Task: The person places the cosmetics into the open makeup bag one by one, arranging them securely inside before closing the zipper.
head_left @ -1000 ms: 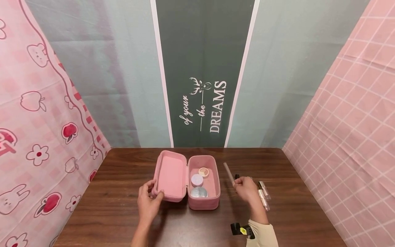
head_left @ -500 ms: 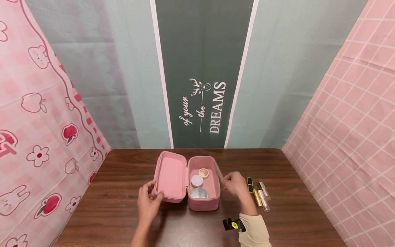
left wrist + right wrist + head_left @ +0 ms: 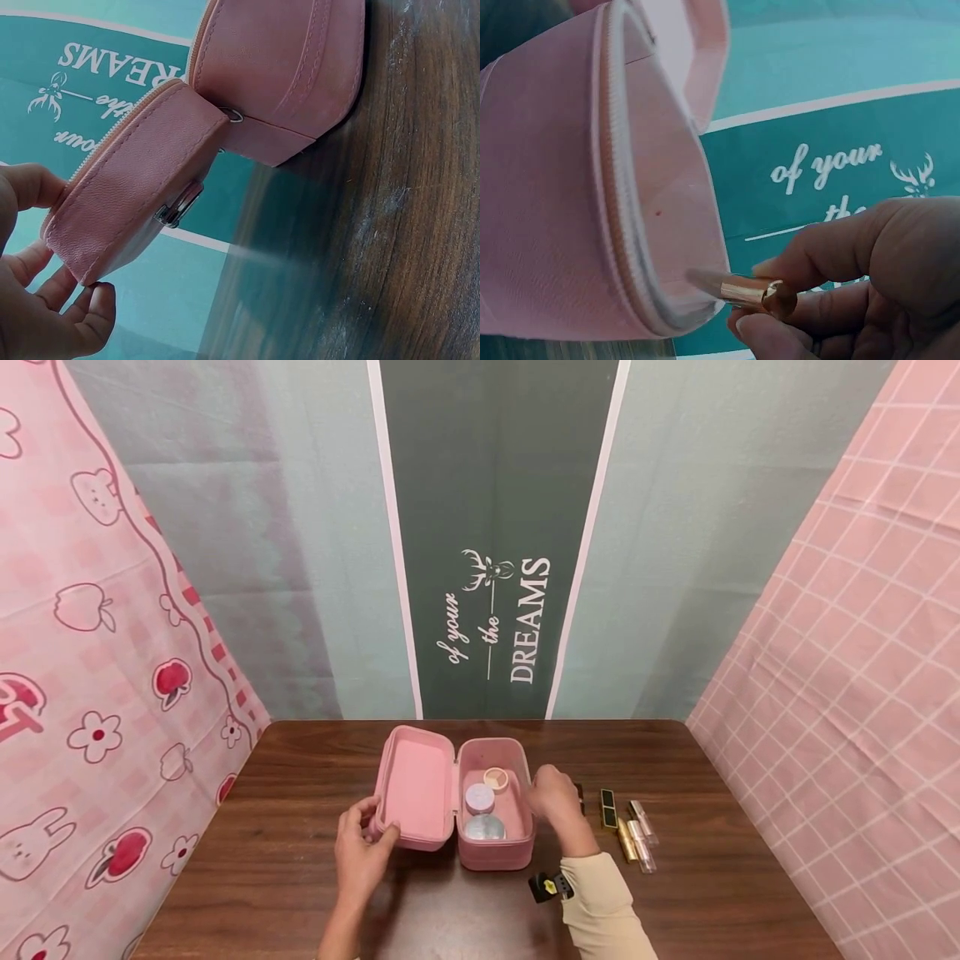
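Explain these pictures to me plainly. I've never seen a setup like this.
There is no robot here, just a person's bare left hand and right hand at a wooden table. The wide picture comes from a camera worn on the head; the two close ones come from a camera on each wrist. A pink case stands open, with three round items inside. The left hand holds its lid. The right hand pinches a slim stick with a gold end, by the case's edge. To the right lie a black-and-gold item and a few small tubes.
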A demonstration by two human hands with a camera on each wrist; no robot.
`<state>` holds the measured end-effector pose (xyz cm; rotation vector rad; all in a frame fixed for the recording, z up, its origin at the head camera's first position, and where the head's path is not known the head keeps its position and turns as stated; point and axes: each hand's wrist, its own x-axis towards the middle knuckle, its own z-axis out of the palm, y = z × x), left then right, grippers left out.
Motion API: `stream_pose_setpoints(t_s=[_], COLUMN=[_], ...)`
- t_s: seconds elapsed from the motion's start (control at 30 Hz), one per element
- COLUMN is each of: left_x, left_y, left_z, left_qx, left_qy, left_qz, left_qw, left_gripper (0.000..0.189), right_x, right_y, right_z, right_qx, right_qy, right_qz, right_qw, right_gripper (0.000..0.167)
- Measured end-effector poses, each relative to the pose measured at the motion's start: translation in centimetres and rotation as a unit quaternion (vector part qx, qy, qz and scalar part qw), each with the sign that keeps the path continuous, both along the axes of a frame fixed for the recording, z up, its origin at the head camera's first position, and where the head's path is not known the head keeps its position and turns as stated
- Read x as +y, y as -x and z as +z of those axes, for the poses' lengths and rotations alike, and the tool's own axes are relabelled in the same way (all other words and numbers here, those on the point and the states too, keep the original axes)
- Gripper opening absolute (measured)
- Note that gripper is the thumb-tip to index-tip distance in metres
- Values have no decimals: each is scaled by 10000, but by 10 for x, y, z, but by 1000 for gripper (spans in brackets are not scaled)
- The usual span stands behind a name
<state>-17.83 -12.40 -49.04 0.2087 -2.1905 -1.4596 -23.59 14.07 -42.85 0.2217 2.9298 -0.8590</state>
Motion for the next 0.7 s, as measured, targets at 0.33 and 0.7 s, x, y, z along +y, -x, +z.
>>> stream_pose_setpoints(t_s=[0.33, 0.7], left_x=[0, -1], left_y=[0, 0], left_z=[5, 3], left_qx=[-27, -39], left_qy=[-41, 15], left_qz=[-12, -44], left_qw=[10000, 10000], left_gripper=[42, 42], right_x=[-4, 3], right_y=[-1, -16], right_z=[2, 4], right_qx=[-317, 238], right_qy=[-103, -990], right_qz=[20, 1466], right_qw=[9994, 9839], right_gripper=[25, 40])
